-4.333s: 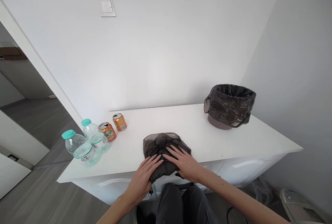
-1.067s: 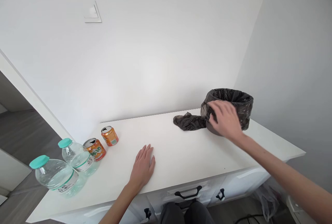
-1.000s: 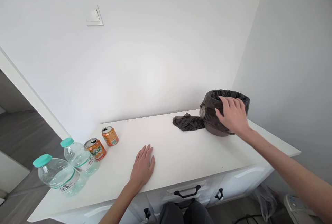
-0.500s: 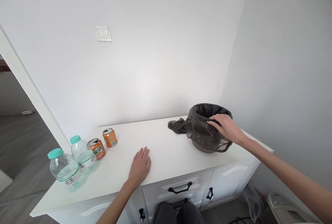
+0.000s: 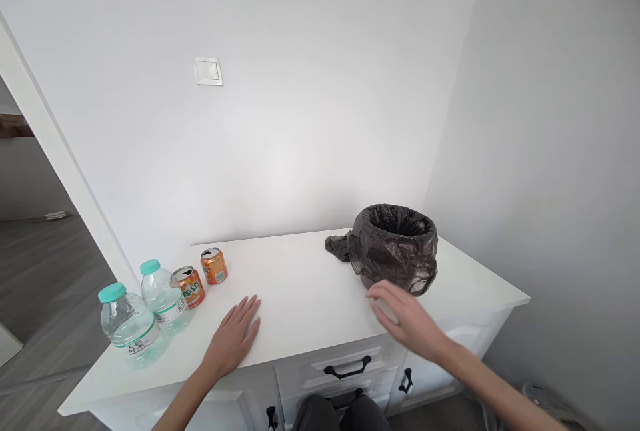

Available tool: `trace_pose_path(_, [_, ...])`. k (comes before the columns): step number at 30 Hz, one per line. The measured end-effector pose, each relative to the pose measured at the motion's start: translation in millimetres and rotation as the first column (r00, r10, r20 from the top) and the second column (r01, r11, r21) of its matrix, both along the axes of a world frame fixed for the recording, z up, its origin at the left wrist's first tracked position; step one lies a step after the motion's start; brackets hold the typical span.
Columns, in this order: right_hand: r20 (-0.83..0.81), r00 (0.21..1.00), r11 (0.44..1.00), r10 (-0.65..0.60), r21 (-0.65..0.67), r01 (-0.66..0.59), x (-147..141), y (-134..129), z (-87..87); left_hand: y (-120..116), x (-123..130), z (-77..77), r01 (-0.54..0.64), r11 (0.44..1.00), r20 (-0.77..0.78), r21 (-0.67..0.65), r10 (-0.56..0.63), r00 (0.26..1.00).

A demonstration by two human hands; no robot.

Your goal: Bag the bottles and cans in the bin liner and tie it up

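My left hand (image 5: 233,336) lies flat on the white cabinet top (image 5: 295,284), fingers spread, holding nothing. In front of the bin, over the cabinet's front edge, my right hand (image 5: 407,321) hovers with thumb and fingers apart and nothing between them. A round bin lined with a black plastic bag (image 5: 397,251) stands upright toward the right, the bag folded over its rim and a bunched end sticking out to the left. At the left are two orange cans (image 5: 214,266), (image 5: 189,286) and two clear bottles with teal caps (image 5: 131,328), (image 5: 164,298).
A pale wall with a light switch (image 5: 208,71) rises behind the cabinet, and another wall closes off the right side. Black handles (image 5: 347,368) stick out from the cabinet front. Beyond a white door frame (image 5: 65,144), dark flooring shows at the left.
My right hand has left the bag's rim and moved down and left. My left hand has slid left, toward the cans. The bag's near side now hangs freely over the bin.
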State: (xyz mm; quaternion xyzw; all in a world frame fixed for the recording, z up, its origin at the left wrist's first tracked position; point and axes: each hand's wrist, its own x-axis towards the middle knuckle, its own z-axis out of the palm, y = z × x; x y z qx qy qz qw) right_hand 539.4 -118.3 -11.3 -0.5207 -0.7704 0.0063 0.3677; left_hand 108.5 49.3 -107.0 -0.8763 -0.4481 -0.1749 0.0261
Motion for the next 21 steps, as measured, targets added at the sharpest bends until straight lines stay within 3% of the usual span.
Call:
trace_pose_path(2, [-0.165, 0.985, 0.974, 0.054, -0.208, -0.088, -17.6, 7.3, -25.9, -0.9, -5.9, 1.5, -0.026, 1.0, -0.002, 0.003, 0.026, 1.0])
trace_pose_path(4, [-0.353, 0.935, 0.924, 0.028, -0.347, -0.158, -27.3, 22.5, -48.7, -3.0, -6.8, 2.7, -0.032, 0.999, -0.003, 0.009, 0.032, 0.999])
trace_pose_path(7, [-0.549, 0.832, 0.887, -0.075, -0.419, -0.196, -29.7, 50.4, -76.0, -5.6, -4.9, 4.9, -0.043, 0.999, -0.01, 0.002, 0.043, 0.999])
trace_pose_path(10, [-0.626, 0.764, 0.879, -0.155, -0.44, -0.183, -25.9, 70.0, -94.8, -6.4, -3.9, 7.8, -0.056, 0.998, -0.002, -0.012, 0.056, 0.998])
trace_pose_path(14, [-0.639, 0.75, 0.882, -0.17, -0.438, -0.173, -23.7, 73.1, -104.0, -6.6, -3.7, 11.4, -0.075, 0.997, 0.043, -0.015, 0.075, 0.996])
trace_pose_path(21, [-0.585, 0.787, 0.882, -0.196, -0.456, -0.12, -27.1, 65.5, -95.9, -7.9, -1.6, 16.4, -0.096, 0.995, 0.081, -0.029, 0.098, 0.992])
